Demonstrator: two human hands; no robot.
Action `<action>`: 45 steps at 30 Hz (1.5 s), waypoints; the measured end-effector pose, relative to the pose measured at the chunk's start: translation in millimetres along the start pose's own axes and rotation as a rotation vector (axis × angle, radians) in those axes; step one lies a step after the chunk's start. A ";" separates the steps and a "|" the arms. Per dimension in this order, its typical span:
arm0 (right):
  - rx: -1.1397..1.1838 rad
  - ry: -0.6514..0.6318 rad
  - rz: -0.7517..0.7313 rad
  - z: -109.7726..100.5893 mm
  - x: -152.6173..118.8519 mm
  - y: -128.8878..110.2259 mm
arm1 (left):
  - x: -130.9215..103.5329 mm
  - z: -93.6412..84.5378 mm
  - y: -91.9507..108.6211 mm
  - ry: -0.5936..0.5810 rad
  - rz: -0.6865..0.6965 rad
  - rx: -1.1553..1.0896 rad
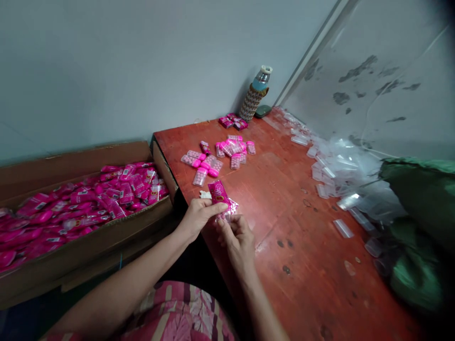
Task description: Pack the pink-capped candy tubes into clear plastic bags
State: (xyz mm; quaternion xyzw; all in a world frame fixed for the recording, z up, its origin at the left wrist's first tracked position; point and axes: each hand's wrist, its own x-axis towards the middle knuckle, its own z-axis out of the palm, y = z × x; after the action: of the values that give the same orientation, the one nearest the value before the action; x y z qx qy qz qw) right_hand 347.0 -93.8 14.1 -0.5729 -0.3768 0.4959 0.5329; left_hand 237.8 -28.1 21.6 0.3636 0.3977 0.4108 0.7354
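Note:
A pink printed packet (218,192) is held over the near left edge of the red table (284,199). My left hand (202,215) pinches its left side, the thumb lying across it. At its lower end my right hand (236,237) has its thumb and fingers closed; a clear, shiny part shows between the two hands. Just beyond them lie small clear containers with pink caps and pink balls inside (200,176), in two loose groups. A small pink packet (204,147) rests by the nearer group.
An open cardboard box (165,163) full of pink packets stands at the left. Several pink packs (232,121) and a bottle in a knitted sleeve (252,97) are at the back. Clear empty containers (343,228) spill from a green sack (419,189) at the right.

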 end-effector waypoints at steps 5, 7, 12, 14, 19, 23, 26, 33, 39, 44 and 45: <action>0.181 -0.179 0.106 -4.8 1.9 -1.3 | -5.0 0.5 4.2 -0.188 -0.093 -0.116; 0.149 -0.142 0.063 -4.9 1.9 0.1 | -6.4 -1.2 4.0 -0.220 -0.079 -0.040; 0.093 -0.029 -0.031 -0.1 1.1 4.8 | -9.0 -2.0 0.4 -0.136 -0.075 -0.012; 0.162 -0.074 -0.023 0.6 0.4 4.7 | -9.6 -1.9 0.3 -0.086 -0.088 -0.076; 0.259 -0.139 0.006 -1.3 0.2 3.2 | -13.3 0.3 -2.0 -0.025 -0.091 -0.109; 0.257 -0.116 -0.002 1.5 5.0 3.8 | -20.9 2.7 -2.9 -0.086 -0.072 -0.056; 0.244 -0.102 0.005 0.8 7.6 1.1 | -24.1 -9.4 7.7 0.078 0.047 -0.131; 0.145 0.074 0.014 -25.8 9.6 -0.3 | -14.8 -43.3 19.1 0.407 0.503 0.037; 0.112 0.091 0.045 -30.8 7.0 7.0 | 2.7 -3.4 -23.5 0.065 0.807 1.251; 0.053 0.089 0.035 -35.7 7.0 5.4 | 13.9 0.3 -42.4 0.098 0.879 1.513; 0.041 0.088 0.031 -36.6 7.6 5.1 | 14.6 -1.3 -43.7 0.107 0.893 1.508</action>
State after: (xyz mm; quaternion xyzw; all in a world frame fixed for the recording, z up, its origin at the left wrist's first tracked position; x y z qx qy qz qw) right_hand 383.7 -95.9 5.7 -0.5890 -0.3339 0.4859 0.5527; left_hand 255.5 -32.1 -20.9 0.8547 0.4176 0.3042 0.0499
